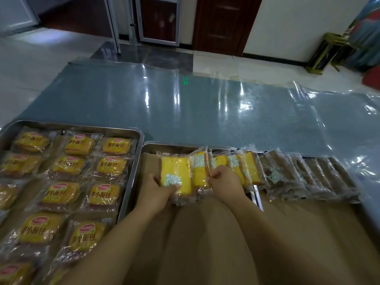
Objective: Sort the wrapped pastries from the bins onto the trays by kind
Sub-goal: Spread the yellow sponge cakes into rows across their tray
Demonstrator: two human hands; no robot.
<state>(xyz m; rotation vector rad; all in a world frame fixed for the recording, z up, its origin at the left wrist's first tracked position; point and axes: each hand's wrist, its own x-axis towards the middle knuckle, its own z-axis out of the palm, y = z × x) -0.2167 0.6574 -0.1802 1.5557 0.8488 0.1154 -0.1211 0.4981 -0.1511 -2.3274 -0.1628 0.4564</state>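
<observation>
A steel tray (131, 171) on the left holds several wrapped small breads (112, 162) with yellow labels, laid in rows. The middle tray (152, 148), lined with brown paper, carries a row of wrapped yellow cake slices (249, 168) leaning on one another. My left hand (157, 192) grips the leftmost yellow cake slice (174, 171) by its lower edge. My right hand (225, 182) pinches the wrapper of the neighbouring slice (199, 169). Further right stands a row of wrapped brown cake slices (308, 177).
The trays lie on a floor covered by clear plastic sheeting (205, 112) over a blue-grey mat. A dark wooden door (224, 23) and a glazed cabinet door (158, 19) stand at the back. A gold-framed stand (327, 52) is at the far right.
</observation>
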